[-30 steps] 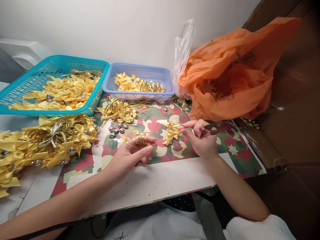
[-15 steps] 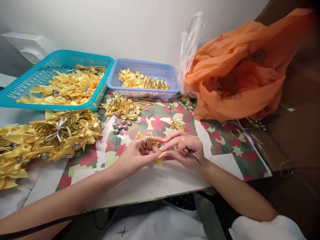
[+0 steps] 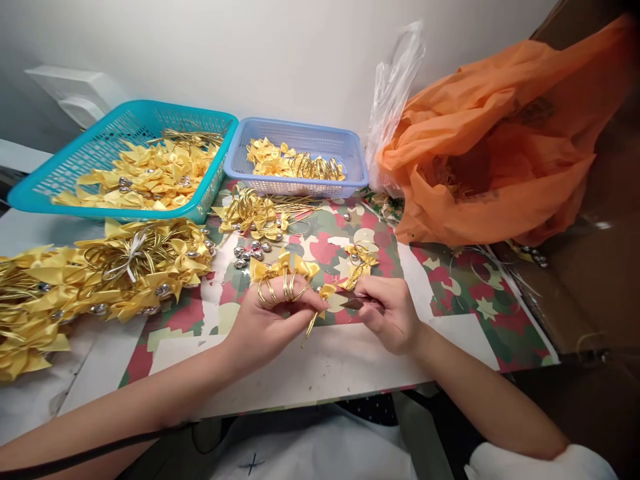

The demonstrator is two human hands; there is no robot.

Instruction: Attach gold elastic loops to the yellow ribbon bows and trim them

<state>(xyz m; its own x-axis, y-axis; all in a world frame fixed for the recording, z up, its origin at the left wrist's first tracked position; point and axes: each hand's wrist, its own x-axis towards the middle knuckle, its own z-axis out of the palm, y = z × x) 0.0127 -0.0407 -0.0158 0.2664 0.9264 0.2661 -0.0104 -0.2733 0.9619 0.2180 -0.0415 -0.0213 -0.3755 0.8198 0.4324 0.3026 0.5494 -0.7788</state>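
Note:
My left hand [image 3: 273, 327] pinches a small yellow ribbon bow [image 3: 327, 291] with gold cord between thumb and fingertips; the cord's ends hang below. Several gold cord loops [image 3: 287, 285] circle its fingers, and yellow bows [image 3: 285, 265] stick up behind them. In the closed fingers of my right hand [image 3: 393, 313] is a slim pointed metal tool [image 3: 354, 303], its tip directed left at the bow. Whether it is scissors or tweezers I cannot tell. Just beyond the right hand lies another yellow bow with gold cord [image 3: 361, 263] on the patterned table cover [image 3: 325, 247].
At the back stand a teal basket [image 3: 45, 180] and a blue basket [image 3: 357, 157], both holding yellow bows. Bundled bows [image 3: 125, 267] lie left. Silver bells [image 3: 253, 252] and a pile of bows [image 3: 257, 213] lie mid-table. An orange bag [image 3: 475, 133] stands at right.
My hands have moved apart. The pointed tool has swung from sticking out at lower right to pointing left at the bow. The bows on my left fingers show more fully now.

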